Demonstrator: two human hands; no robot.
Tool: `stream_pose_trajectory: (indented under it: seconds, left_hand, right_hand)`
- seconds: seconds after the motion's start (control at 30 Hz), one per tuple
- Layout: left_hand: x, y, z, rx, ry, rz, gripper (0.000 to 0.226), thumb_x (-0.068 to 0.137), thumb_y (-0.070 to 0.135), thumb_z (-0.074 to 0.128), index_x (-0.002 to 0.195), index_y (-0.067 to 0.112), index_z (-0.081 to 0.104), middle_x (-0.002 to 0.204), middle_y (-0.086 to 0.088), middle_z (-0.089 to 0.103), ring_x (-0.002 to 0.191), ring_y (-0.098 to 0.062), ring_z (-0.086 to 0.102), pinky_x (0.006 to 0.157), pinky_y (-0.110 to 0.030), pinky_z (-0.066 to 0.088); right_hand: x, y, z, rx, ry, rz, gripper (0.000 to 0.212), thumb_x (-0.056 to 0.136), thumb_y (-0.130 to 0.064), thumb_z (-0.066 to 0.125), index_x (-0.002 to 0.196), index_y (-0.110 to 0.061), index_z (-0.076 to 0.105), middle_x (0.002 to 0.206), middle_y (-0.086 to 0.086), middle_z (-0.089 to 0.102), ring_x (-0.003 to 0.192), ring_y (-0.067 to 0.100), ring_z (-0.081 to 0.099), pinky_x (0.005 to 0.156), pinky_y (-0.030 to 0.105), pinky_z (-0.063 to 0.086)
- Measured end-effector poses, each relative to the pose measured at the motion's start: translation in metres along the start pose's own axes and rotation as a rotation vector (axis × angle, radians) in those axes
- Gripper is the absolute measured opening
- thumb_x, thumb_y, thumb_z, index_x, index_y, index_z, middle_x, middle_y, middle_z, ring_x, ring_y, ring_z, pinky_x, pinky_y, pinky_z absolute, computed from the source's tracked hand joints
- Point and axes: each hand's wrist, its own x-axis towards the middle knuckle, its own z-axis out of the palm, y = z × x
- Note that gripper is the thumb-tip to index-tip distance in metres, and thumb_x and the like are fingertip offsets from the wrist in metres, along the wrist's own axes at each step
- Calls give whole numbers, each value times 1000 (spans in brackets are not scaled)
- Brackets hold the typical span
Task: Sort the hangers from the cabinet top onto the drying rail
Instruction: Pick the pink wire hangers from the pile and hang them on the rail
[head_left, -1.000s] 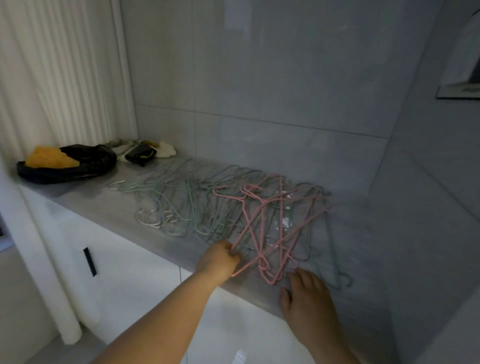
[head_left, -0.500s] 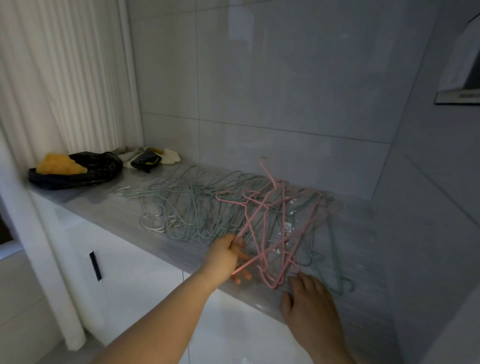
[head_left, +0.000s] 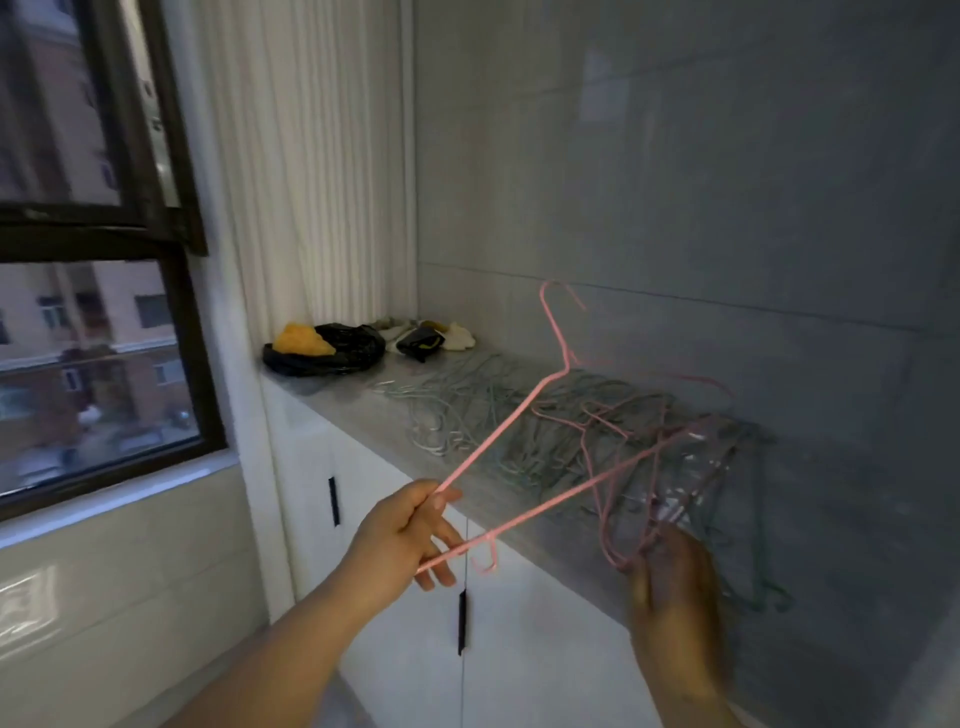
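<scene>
Pink wire hanger (head_left: 519, 415) is held clear of the tangled pile of green and pink wire hangers (head_left: 467, 400) on the grey stone surface (head_left: 363, 415), its corner clamped in the left hand (head_left: 410, 535) fingers (head_left: 439, 532) to free it. At four o'clock the right hand (head_left: 675, 587) seemingly steadies the pile; its fingers are too blurred to tell.

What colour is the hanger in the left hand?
Pink. The hanger gripped by the left hand shows best in the head view.

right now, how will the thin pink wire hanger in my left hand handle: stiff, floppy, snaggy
Probably light: the left hand holds the thin pink wire hanger by one corner. Likely stiff; its lines look straight. Its hook could snag the tangled green hangers.
</scene>
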Motion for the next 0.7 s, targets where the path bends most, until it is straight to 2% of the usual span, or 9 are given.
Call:
stream_pose_trajectory:
  seconds: [0.07,0.17,0.3,0.37,0.4,0.47,0.53,0.6,0.7]
  left_hand:
    - [-33,0,-18,44,53,-17,27,97,12,34,85,25,55,54,2,68,37,-12,59,37,-17,42]
    - [-92,4,-39,74,162,-39,29,95,7,37,83,22,58,55,3,69,38,-12,59,42,-21,45]
    - [-187,13,-60,112,265,-82,25,94,9,40,81,18,59,54,2,69,38,-11,59,42,-17,47]
    - [-236,18,-69,104,299,-103,25,94,8,39,82,16,59,53,-1,68,41,-12,60,44,-16,47]
    - [-261,20,-74,106,326,-110,25,93,7,39,81,15,59,53,-2,68,41,-11,61,45,-16,48]
    - [-308,26,-85,138,389,-132,25,93,6,39,80,14,59,51,-1,67,42,-10,61,45,-16,48]
    - [-354,33,-99,160,455,-171,24,93,5,40,79,11,58,49,0,67,42,-7,60,44,-16,46]
    - [-397,42,-114,201,483,-232,21,93,7,42,79,12,57,52,3,67,44,-4,60,46,-15,45]
    - [-453,57,-131,320,352,-416,16,93,18,46,85,27,56,67,9,67,55,2,61,54,-12,46]
  right_hand:
    - [-10,-28,-4,124,82,-176,35,68,11,62,102,19,57,98,39,57,94,49,56,85,33,32]
    - [-18,-71,-29,235,50,-363,46,68,12,65,111,17,53,115,38,53,110,45,49,96,35,29]
    - [-29,-102,-60,111,-113,-501,60,68,8,70,124,8,50,132,29,48,126,48,39,108,53,23]
    - [-38,-114,-67,43,-302,-563,49,77,0,65,125,-1,53,130,22,53,128,39,41,111,44,13]
    - [-46,-121,-69,52,-419,-595,39,82,-3,61,121,-5,58,124,19,59,123,35,47,109,39,16]
    - [-69,-139,-73,164,-632,-631,26,88,-5,54,111,-7,65,106,16,69,106,33,59,95,35,36]
    - [-99,-160,-78,213,-820,-662,26,93,-8,47,114,-11,63,102,11,70,99,28,62,80,27,41]
    - [-133,-182,-82,230,-919,-752,28,95,-13,44,117,-14,62,102,8,70,97,24,63,79,25,42]
    - [-190,-224,-96,296,-1055,-876,28,95,-13,45,117,-15,62,108,6,69,101,21,63,81,23,41]
